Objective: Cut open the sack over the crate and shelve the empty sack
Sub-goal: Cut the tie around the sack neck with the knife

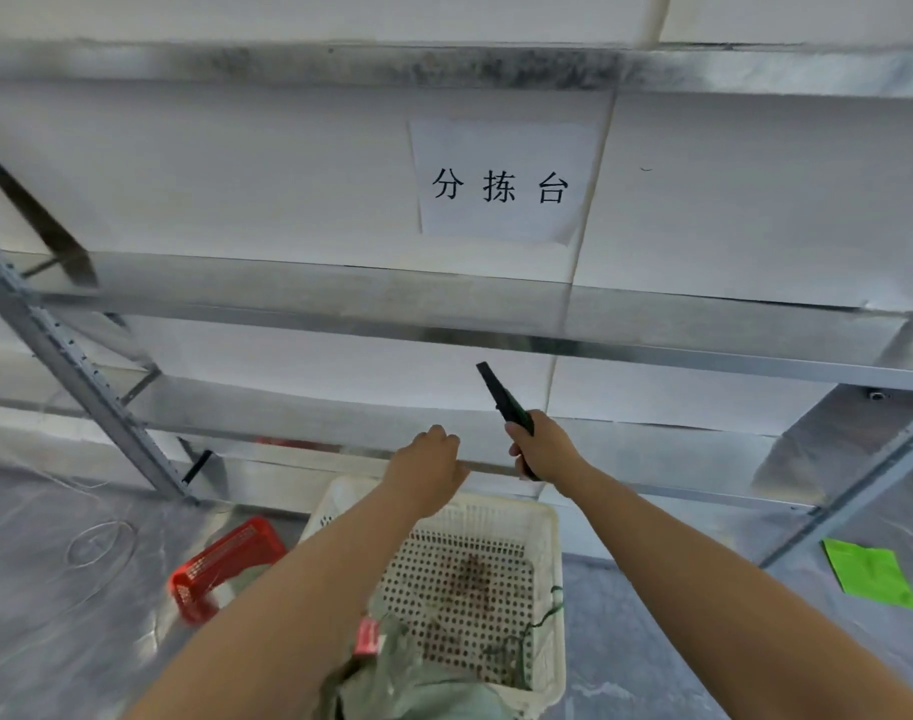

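Grips knife (503, 402) in right hand (540, 446), fingers wrapped round the handle, black tip pointing up and left, in front of the gap above the lowest shelf (288, 423). Holds left hand (431, 472) out just beside it, apart from the knife, fingers curled under, nothing seen in them. Hovers it at the shelf's front edge; cannot tell if touching.

White perforated crate (550, 532) on the floor below both forearms, far end at the foot of the rack (54, 345). Reddish stain on its bottom. Sack (423, 683), pale green and crumpled, at the crate's near end, partly inside, partly over the near rim. Red tag (368, 636) on it, by the left forearm. Green string (545, 613) draped at the crate's right wall.

Red basket (225, 561) tilted on the floor left of the crate, something pale inside. Bright green sheet (867, 574) on the floor at right, near a rack leg. Paper sign (501, 184) with three black characters on the white wall behind the rack.
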